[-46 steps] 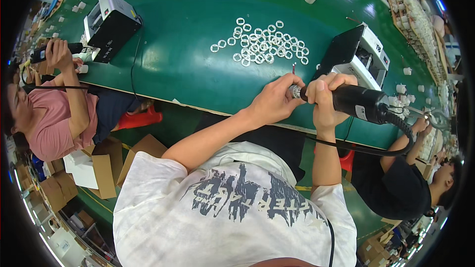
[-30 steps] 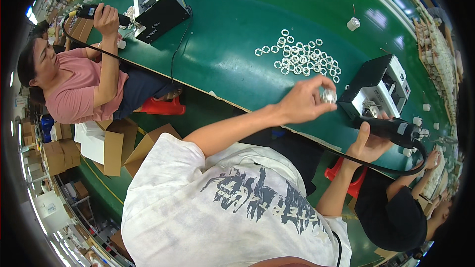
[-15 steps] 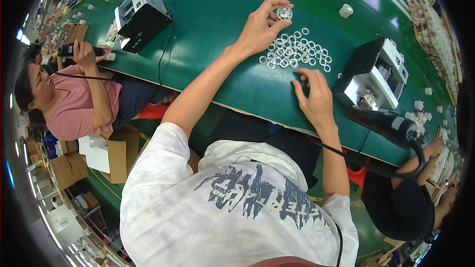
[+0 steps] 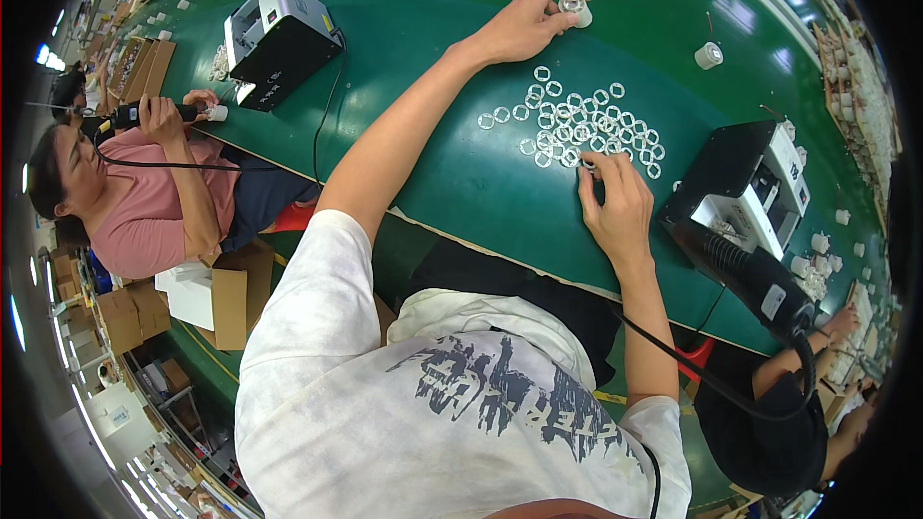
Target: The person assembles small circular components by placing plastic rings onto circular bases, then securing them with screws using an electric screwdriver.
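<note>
At the far side of the green table, my left hand (image 4: pixel 540 21) grips a white cylindrical part (image 4: pixel 577 8) with a pale round top and a thin wire behind it. Fingers and thumb close around its left side. My right hand (image 4: pixel 620 202) is at the near edge of a loose pile of white rings (image 4: pixel 601 120) with squarish holes. Its fingertips reach the nearest rings, and the thumb stands apart from the index finger. Whether a ring is between them I cannot see clearly.
A black-and-silver machine (image 4: pixel 740 183) stands at the right, with a corded black power screwdriver (image 4: pixel 745 274) in front. Another machine (image 4: pixel 279 43) is at the left, beside a person in pink (image 4: pixel 159 197). White cylinders (image 4: pixel 709 56) stand farther back. A co-worker's arm (image 4: pixel 803 356) shows at right.
My left hand has moved farther out and right with the cylindrical part. Several rings now lie spread to the left of the pile. My right hand's fingertips have come to the rings.
</note>
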A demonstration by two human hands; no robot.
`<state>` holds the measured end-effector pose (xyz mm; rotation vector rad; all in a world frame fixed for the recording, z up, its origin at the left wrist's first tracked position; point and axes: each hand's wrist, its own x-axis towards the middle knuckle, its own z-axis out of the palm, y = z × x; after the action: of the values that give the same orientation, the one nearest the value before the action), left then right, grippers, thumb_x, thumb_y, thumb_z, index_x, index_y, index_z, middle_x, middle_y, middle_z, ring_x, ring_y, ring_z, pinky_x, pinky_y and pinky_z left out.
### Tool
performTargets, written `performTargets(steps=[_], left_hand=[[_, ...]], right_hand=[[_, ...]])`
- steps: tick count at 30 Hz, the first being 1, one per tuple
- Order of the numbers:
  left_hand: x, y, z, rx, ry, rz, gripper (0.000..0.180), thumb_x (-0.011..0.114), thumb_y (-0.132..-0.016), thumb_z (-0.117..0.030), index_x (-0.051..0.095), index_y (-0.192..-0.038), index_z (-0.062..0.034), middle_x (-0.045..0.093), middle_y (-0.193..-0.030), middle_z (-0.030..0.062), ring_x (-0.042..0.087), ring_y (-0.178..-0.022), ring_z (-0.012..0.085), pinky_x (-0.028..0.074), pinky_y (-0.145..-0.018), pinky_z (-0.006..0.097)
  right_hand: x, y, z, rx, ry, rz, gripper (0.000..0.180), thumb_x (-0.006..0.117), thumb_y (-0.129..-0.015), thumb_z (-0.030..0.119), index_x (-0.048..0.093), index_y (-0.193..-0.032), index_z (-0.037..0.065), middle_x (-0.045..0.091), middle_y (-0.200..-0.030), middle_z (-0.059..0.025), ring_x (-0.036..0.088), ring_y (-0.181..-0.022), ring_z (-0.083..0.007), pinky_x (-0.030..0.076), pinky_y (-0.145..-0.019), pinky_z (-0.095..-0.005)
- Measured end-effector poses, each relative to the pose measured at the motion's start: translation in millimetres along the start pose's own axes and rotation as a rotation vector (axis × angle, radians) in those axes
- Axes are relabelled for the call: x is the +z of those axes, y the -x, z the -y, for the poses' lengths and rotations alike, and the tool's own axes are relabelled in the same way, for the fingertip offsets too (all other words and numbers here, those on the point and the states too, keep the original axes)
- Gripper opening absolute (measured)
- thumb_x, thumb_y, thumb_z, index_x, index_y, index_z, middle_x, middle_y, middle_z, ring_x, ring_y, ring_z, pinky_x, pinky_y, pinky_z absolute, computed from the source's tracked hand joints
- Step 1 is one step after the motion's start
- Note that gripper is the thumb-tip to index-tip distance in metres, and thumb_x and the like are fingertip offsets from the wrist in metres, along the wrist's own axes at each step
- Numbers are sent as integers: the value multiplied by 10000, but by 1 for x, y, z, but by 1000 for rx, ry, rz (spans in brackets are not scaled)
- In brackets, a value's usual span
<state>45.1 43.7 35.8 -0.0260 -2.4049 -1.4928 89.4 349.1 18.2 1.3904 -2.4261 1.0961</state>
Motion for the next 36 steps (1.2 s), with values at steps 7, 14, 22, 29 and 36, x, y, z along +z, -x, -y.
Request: performTargets(steps=[7, 14, 22, 29, 36], left_hand=[[-4, -41, 14, 48, -475, 125, 627, 767, -999, -279, 556, -1557, -85, 647, -1508, 206, 669, -1335, 415, 568, -1082, 493], [109, -100, -20, 179, -438, -20, 667, 837, -904, -493, 703, -1415, -87, 636, -1404, 239, 636, -1317, 427, 560, -1095, 553], [232, -167, 18, 14, -432, 180, 810, 886, -842, -561, 672, -1422, -39, 567, -1417, 254, 571, -1338, 434, 535, -1094, 532], [246, -143, -38, 42, -345, -11, 611, 873, -887, -409, 709, -1381, -88, 604, -1371, 226, 580, -1328, 422, 538, -1072, 528], [283, -160, -14, 58, -383, -7, 473, 831, -908, -224, 677, -1338, -103, 619, -1378, 184, 585, -1339, 395, 535, -1079, 543]], right_hand=[[-5, -5, 4, -11, -11, 3, 147, 792, -927, 17, 746, -1058, 63, 690, -918, -108, 703, -792, -306, 556, -706, -413], [-4, 4, -1, 65, -56, 2, 87, 773, -996, -1, 728, -1070, 1, 696, -901, -95, 615, -679, -207, 503, -627, -341], [0, 5, -1, 37, -112, -39, 88, 767, -1008, 4, 718, -1079, -6, 681, -899, -85, 520, -618, -168, 443, -579, -326], [-4, 8, -15, 101, -116, -21, 116, 766, -982, -12, 689, -1068, -24, 629, -855, -121, 546, -635, -241, 472, -604, -370], [-1, 17, -15, -27, -132, -25, 253, 780, -936, -7, 672, -1160, -52, 713, -980, -216, 708, -813, -403, 558, -734, -423]])
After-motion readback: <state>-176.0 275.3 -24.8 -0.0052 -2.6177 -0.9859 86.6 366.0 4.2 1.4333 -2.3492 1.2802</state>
